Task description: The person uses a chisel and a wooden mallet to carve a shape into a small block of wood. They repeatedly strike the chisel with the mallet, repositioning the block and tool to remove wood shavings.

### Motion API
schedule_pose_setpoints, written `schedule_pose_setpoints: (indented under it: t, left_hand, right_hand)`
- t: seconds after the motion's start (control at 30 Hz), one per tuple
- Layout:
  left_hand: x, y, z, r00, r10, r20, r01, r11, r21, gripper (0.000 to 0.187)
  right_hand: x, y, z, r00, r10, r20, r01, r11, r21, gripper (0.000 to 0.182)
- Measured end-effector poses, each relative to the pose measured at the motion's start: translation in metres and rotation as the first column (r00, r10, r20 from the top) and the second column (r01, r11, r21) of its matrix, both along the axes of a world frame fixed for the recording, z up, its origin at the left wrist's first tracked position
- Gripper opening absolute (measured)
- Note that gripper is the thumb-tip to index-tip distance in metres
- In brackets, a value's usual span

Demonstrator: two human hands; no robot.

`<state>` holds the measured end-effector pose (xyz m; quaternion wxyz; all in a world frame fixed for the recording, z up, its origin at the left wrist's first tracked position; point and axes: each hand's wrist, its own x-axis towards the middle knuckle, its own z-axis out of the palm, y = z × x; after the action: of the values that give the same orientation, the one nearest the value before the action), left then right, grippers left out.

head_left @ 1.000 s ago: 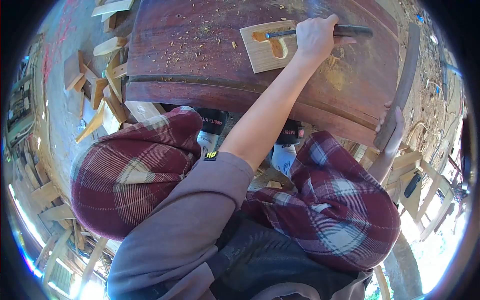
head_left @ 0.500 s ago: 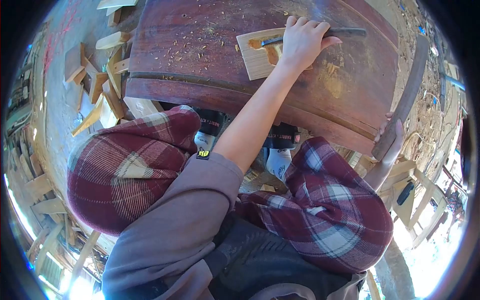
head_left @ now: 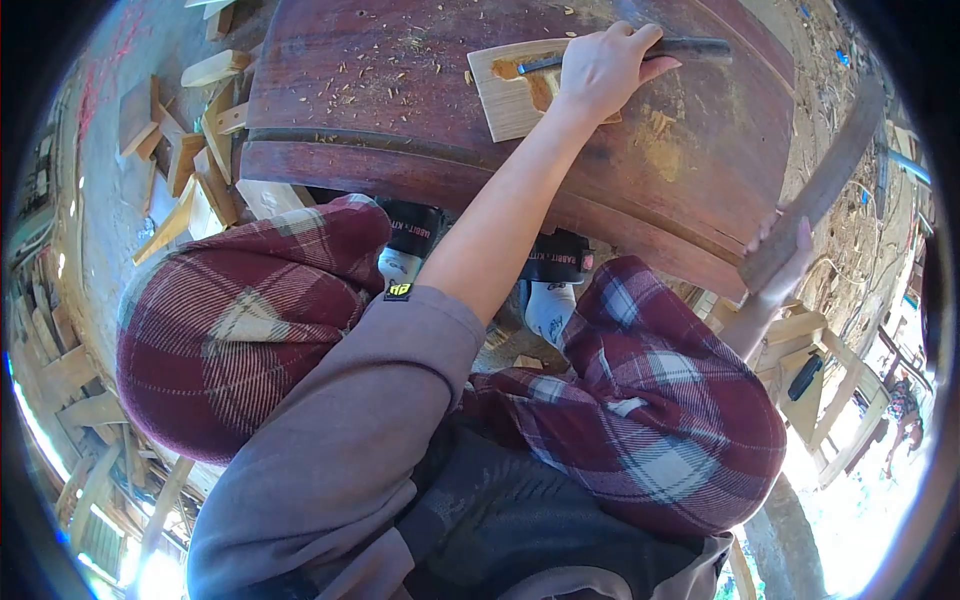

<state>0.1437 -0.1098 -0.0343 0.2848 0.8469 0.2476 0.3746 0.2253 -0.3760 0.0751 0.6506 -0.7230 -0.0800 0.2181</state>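
My left hand (head_left: 603, 75) is closed around a chisel (head_left: 695, 48), whose dark handle sticks out to the right. The chisel's blade tip points left, into a carved hollow in a pale wooden board (head_left: 503, 115). This board lies on a reddish-brown wooden bench (head_left: 400, 60), partly covered by my left hand and wrist. On the right, beyond the bench's edge, my right hand (head_left: 783, 262) grips the lower end of a long, flat wooden stick (head_left: 835, 165). The stick slants up and away to the right, slightly blurred.
Wood chips (head_left: 375, 75) are scattered over the bench. Cut wood blocks (head_left: 185, 160) lie piled on the ground to the left. My knees in a plaid cloth (head_left: 260, 330) are close to the bench's near edge. More wood pieces (head_left: 800, 335) lie at the right.
The stick in my right hand has swung outward to the right. My left hand still holds the chisel at the hollow. The whole view has shifted slightly.
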Motion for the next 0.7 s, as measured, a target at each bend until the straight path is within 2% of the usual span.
schedule_pose_setpoints:
  t: [0.07,0.1,0.17,0.2,0.27,0.3,0.33,0.37,0.4,0.43,0.5,0.57,0.6,0.67,0.7]
  left_hand:
    - [-0.002,-0.001,0.005,0.999,-0.004,-0.047,0.001,0.999,-0.051,0.04]
    - [0.0,-0.002,0.001,1.0,0.004,-0.011,-0.005,0.998,-0.063,0.04]
    - [0.004,0.0,-0.007,0.998,0.025,0.062,-0.02,0.996,-0.082,0.04]
    - [0.004,0.002,-0.005,0.999,0.019,0.038,-0.016,0.998,-0.068,0.04]
    - [0.001,0.002,-0.002,1.0,0.003,-0.022,-0.004,0.999,-0.052,0.04]
    - [-0.002,0.0,-0.001,1.0,0.007,-0.022,-0.008,0.999,-0.045,0.041]
    - [-0.001,0.001,-0.001,1.0,0.008,-0.017,-0.009,0.999,-0.037,0.041]
    - [0.001,0.002,0.001,1.0,0.01,-0.003,-0.01,1.0,-0.027,0.041]
    - [0.004,0.003,0.0,1.0,0.018,-0.014,-0.019,0.998,-0.055,0.04]
    - [0.006,0.003,-0.003,0.999,0.026,-0.027,-0.028,0.996,-0.079,0.04]
    - [0.002,0.009,0.0,0.999,0.005,-0.038,-0.008,0.996,-0.09,0.036]
    - [-0.014,0.008,0.025,0.997,-0.055,-0.047,0.052,0.995,-0.081,0.031]
    - [-0.017,0.006,0.023,0.994,-0.075,-0.081,0.067,0.993,-0.098,0.033]
    - [-0.013,0.009,0.024,0.984,-0.122,-0.128,0.107,0.988,-0.115,0.036]
    - [-0.011,0.01,0.023,0.989,-0.107,-0.098,0.095,0.988,-0.12,0.037]
  right_hand:
    - [-0.008,0.014,-0.011,0.995,0.093,-0.02,-0.095,0.971,-0.22,0.046]
    - [-0.012,0.017,-0.014,0.99,0.136,-0.035,-0.14,0.936,-0.323,0.046]
    - [-0.015,0.016,-0.016,0.966,0.252,-0.06,-0.256,0.89,-0.376,0.045]
    - [-0.016,0.016,-0.018,0.947,0.312,-0.081,-0.318,0.859,-0.403,0.044]
    - [-0.001,0.011,-0.02,0.98,0.162,-0.119,-0.174,0.98,-0.101,0.043]
    - [0.006,0.008,-0.02,0.985,0.078,-0.154,-0.071,0.996,0.05,0.043]
    - [0.001,0.015,-0.013,0.991,0.036,-0.133,-0.023,0.995,0.095,0.04]
    - [-0.004,0.019,-0.015,0.99,0.135,-0.05,-0.14,0.981,-0.134,0.041]
    - [-0.006,0.025,-0.02,0.968,0.252,0.011,-0.231,0.903,-0.361,0.043]
    - [-0.006,0.028,-0.028,0.927,0.373,0.042,-0.284,0.77,-0.571,0.044]
    - [-0.004,0.031,-0.038,0.937,0.336,0.095,-0.269,0.869,-0.416,0.042]
    - [0.0,0.029,-0.014,0.98,0.196,-0.026,-0.196,0.954,-0.229,0.041]
    - [0.008,0.024,-0.012,0.99,0.135,-0.033,-0.137,0.987,-0.084,0.04]
    - [0.014,0.021,-0.036,0.992,0.104,0.066,-0.098,0.992,-0.084,0.042]
    - [0.012,0.026,-0.041,0.989,0.089,0.121,-0.079,0.994,-0.08,0.043]
